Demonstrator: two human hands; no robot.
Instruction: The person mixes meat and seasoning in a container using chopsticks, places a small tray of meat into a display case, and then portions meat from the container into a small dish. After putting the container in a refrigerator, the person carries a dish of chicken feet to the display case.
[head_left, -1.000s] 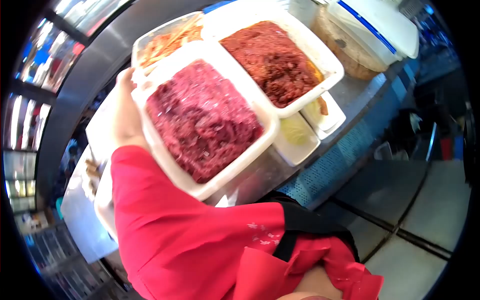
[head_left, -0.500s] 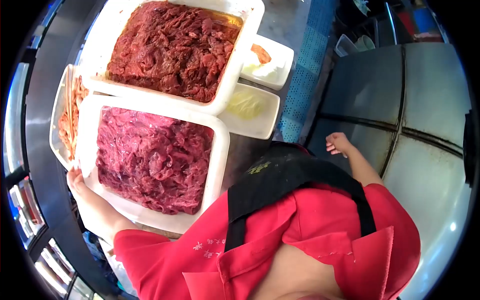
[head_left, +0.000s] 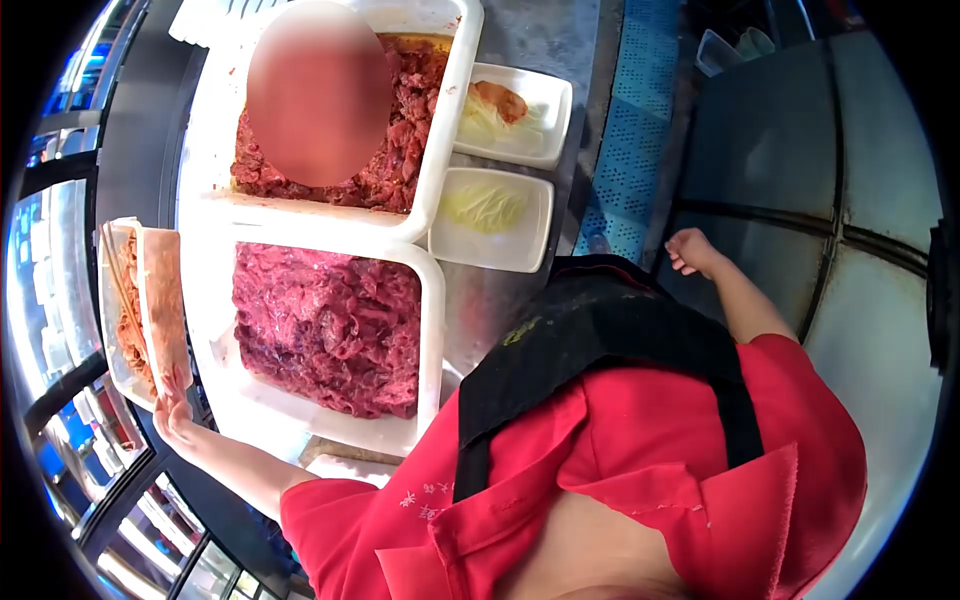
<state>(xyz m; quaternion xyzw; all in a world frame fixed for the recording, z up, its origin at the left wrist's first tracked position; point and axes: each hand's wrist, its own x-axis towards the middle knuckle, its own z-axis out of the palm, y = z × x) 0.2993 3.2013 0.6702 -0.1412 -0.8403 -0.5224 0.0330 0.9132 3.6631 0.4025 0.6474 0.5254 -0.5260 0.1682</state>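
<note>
My left hand [head_left: 174, 418] grips the near end of a narrow plastic food container [head_left: 150, 310], its fingers partly hidden by the wall. Inside lie orange-brown food pieces [head_left: 130, 335] and a pair of chopsticks [head_left: 122, 275]. The container is tilted beside a white tub [head_left: 432, 340] of pinkish-red sliced raw meat [head_left: 330, 330]. Away from the counter, my right hand [head_left: 692, 250] hangs with curled fingers and nothing visible in them.
Behind stands a second white tub [head_left: 455, 90] of darker red meat [head_left: 420, 100], partly covered by a blurred oval. Two white dishes [head_left: 545, 215] with pale shreds sit to its right. A blue perforated mat [head_left: 630, 130] and metal cabinet doors [head_left: 765, 130] lie further right.
The narrow container has come away from the tubs, toward me and tipped, with my left hand on it. My right hand stays curled at my side. The view has shifted slightly.
</note>
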